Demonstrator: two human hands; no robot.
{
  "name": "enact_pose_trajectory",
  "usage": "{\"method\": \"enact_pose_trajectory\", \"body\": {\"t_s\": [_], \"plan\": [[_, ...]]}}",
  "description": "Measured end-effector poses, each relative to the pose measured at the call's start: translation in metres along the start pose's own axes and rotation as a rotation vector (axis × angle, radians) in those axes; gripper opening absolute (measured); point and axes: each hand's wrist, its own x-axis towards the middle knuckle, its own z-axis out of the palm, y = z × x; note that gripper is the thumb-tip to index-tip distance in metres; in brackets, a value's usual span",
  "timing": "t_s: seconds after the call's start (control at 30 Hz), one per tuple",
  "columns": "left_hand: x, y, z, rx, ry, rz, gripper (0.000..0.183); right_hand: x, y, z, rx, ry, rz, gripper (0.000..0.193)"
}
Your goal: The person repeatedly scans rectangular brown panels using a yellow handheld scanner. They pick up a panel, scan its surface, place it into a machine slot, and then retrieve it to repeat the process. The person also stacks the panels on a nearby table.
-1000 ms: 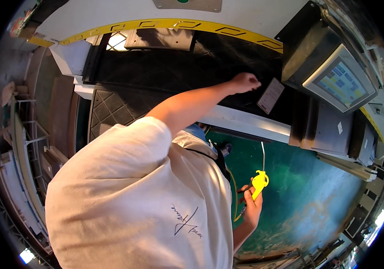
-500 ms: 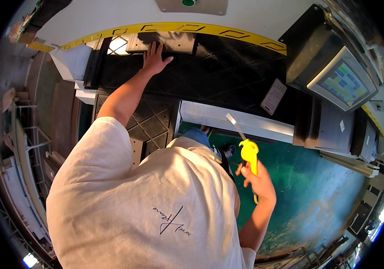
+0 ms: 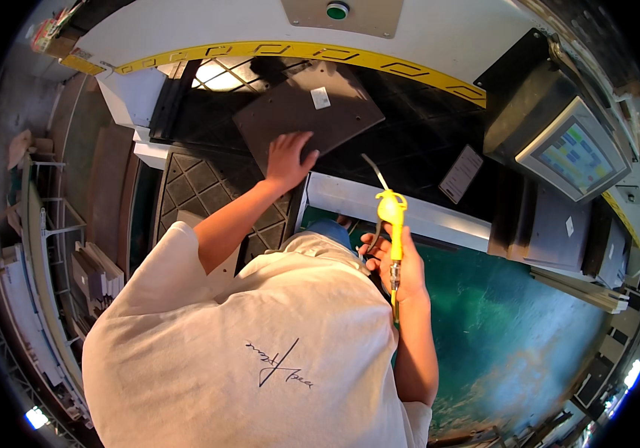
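- The left hand point(image 3: 288, 158) is now lying flat, fingers spread, on a dark panel point(image 3: 309, 112) at upper centre — the panel is sitting skewed, newly shifted.
- The right hand point(image 3: 393, 257) is gripping the yellow air gun point(image 3: 392, 210), raised higher — mid-frame, nozzle toward the panel.

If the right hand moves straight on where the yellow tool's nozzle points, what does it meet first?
Probably the dark flat panel, past the white ledge; the right hand aims the yellow air gun there, though depth is unclear.
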Motion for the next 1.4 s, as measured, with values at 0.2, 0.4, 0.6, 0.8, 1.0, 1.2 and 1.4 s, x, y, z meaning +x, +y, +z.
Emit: {"method": "enact_pose_trajectory", "body": {"t_s": [0.2,0.4,0.6,0.8,1.0,1.2,1.4], "plan": [[-0.023,-0.094,-0.004,0.192,0.306,-0.164,0.049,0.032,-0.026,0.026,-0.67,-0.077,0.138,0.044],[-0.042,-0.113,-0.006,0.048,0.235,-0.215,0.054,0.088,-0.049,0.078,-0.961,-0.167,0.117,0.042],[-0.043,-0.099,-0.017,0.077,0.163,-0.151,0.064,0.134,-0.109,0.088,-0.946,0.241,-0.306,0.043],[-0.048,-0.104,-0.029,0.042,0.066,-0.162,0.077,0.11,-0.073,0.09,-1.128,-0.082,-0.073,0.044],[-0.048,-0.098,-0.043,-0.043,0.06,-0.115,0.089,0.111,-0.071,0.098,-1.083,-0.071,-0.05,0.042],[-0.047,-0.105,-0.041,0.036,-0.025,-0.084,0.099,0.12,-0.093,0.092,-0.875,0.253,-0.342,0.043],[-0.044,-0.115,-0.048,0.046,-0.076,-0.028,0.107,0.083,-0.075,0.095,-1.211,-0.252,0.136,0.047]]}}
